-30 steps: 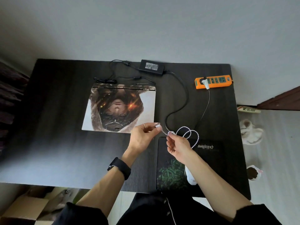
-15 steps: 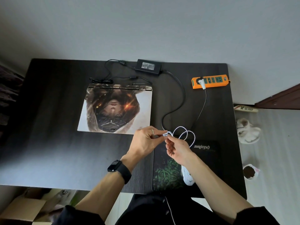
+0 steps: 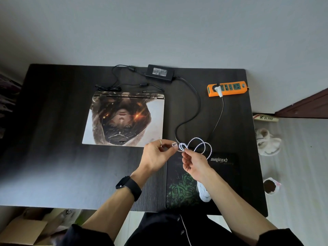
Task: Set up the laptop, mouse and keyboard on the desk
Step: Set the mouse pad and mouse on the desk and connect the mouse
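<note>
Desk (image 3: 53, 157) dark (grey wall (image 3: 159, 29)) | both hands' grip pinching white cable (image 3: 200, 146)

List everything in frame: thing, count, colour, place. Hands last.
desk: 1, black, fills the middle
laptop: 1, closed, printed lid, desk centre
power brick: 1, black, desk's far edge, cables running off it
power strip: 1, orange, far right corner, a white plug in it
mouse pad: 1, black with green print, near right
mouse: 1, white, on the pad, partly behind the right forearm
braided cable: 1, white, looped, held above the pad
cardboard box: 1, brown, floor, lower left
slippers: white, count unclear, floor right
left hand: pinches the cable's plug end; black watch on wrist
right hand: pinches the loops
</note>
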